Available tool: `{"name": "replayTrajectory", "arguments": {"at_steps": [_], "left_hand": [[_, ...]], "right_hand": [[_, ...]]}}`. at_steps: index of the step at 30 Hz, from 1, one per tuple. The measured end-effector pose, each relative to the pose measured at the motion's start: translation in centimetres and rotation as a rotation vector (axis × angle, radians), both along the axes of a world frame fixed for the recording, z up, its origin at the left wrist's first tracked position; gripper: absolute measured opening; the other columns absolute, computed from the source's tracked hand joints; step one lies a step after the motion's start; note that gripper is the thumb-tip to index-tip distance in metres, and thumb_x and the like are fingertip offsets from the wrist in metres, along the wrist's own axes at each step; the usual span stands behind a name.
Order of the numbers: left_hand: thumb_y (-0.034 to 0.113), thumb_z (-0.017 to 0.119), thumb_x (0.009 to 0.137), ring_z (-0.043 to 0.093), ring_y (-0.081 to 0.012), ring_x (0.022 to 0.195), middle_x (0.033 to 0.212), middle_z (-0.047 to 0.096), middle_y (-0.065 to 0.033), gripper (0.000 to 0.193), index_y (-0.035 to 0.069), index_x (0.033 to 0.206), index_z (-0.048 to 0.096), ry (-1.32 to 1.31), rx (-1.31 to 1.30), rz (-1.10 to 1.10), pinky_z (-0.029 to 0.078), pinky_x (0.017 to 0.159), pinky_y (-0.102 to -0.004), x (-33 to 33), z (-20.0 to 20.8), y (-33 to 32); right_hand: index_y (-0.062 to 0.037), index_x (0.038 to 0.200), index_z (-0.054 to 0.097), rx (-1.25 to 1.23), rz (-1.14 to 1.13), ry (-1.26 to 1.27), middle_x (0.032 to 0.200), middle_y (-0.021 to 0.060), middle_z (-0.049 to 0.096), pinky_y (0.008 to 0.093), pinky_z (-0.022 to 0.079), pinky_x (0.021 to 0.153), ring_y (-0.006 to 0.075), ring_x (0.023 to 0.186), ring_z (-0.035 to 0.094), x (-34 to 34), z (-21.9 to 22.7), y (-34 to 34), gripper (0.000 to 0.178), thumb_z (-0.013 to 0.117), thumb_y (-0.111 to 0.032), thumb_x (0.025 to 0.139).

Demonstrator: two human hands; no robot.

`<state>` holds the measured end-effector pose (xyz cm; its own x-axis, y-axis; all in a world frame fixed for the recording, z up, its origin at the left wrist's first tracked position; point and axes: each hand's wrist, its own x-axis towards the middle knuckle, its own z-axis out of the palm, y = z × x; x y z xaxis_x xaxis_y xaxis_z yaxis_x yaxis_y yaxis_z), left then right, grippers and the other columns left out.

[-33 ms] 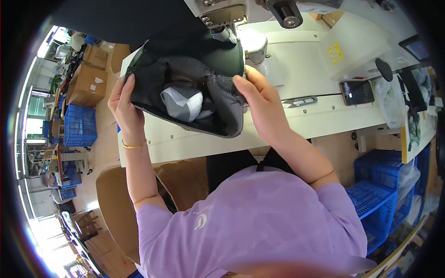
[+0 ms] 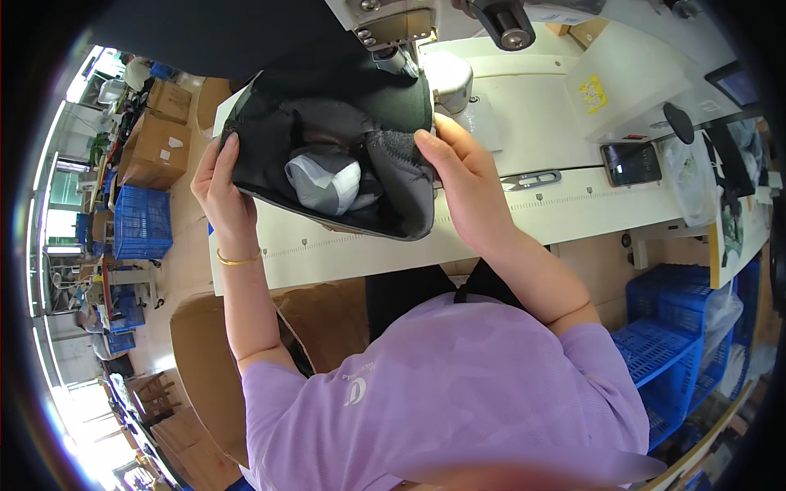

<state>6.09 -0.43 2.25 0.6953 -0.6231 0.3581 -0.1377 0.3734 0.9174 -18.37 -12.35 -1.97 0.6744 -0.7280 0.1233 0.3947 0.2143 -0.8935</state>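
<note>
A black sewn fabric piece [image 2: 327,123], open like a pouch, is stretched between both hands below the sewing machine head [image 2: 397,33]. Inside it lies a crumpled grey and white piece [image 2: 327,184]. My left hand [image 2: 221,180] pinches its left edge, thumb on top and the other fingers partly hidden beneath. At the right edge, by a grey zigzag-stitched patch [image 2: 401,151], my right hand [image 2: 467,176] grips the cloth with its thumb on top. The far edge of the piece reaches up to the metal parts under the machine head, where contact cannot be made out.
The white sewing table [image 2: 532,209] has a ruler strip along its front. Metal thread snips [image 2: 530,180] and a dark phone [image 2: 630,164] lie right of my hand. Blue crates [image 2: 667,344] stand lower right, a cardboard box [image 2: 201,352] lower left. A clear plastic bag [image 2: 688,184] hangs farther right.
The fabric piece and both hands have shifted very slightly to the right. Both grips stay the same.
</note>
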Motion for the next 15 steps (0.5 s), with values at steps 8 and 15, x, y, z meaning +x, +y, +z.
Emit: {"name": "replayTrajectory", "arguments": {"at_steps": [8,15], "left_hand": [[0.001,0.056,0.088,0.065,-0.0161,0.091,0.101,0.067,-0.0143,0.023,-0.011,0.107,0.062,-0.067,-0.037,0.088,0.051,0.082,-0.0240,-0.3,-0.3,-0.1],[-0.001,0.059,0.086,0.062,-0.0124,0.086,0.098,0.067,-0.0109,0.020,-0.010,0.103,0.064,-0.045,-0.050,0.118,0.047,0.080,-0.0210,-0.1,-0.3,-1.6]], "right_hand": [[-0.0045,0.088,0.058,0.059,-0.094,-0.020,0.063,-0.0104,0.038,0.0186,0.022,0.047,-0.0020,0.055,0.029,0.6,0.9,-1.0,0.020,0.051,-0.021,0.095],[-0.0002,0.096,0.058,-0.092,-0.118,0.070,0.078,-0.0079,0.046,0.0184,0.031,0.065,0.0008,0.073,0.036,0.4,0.2,-1.0,0.021,0.050,-0.019,0.096]]}}
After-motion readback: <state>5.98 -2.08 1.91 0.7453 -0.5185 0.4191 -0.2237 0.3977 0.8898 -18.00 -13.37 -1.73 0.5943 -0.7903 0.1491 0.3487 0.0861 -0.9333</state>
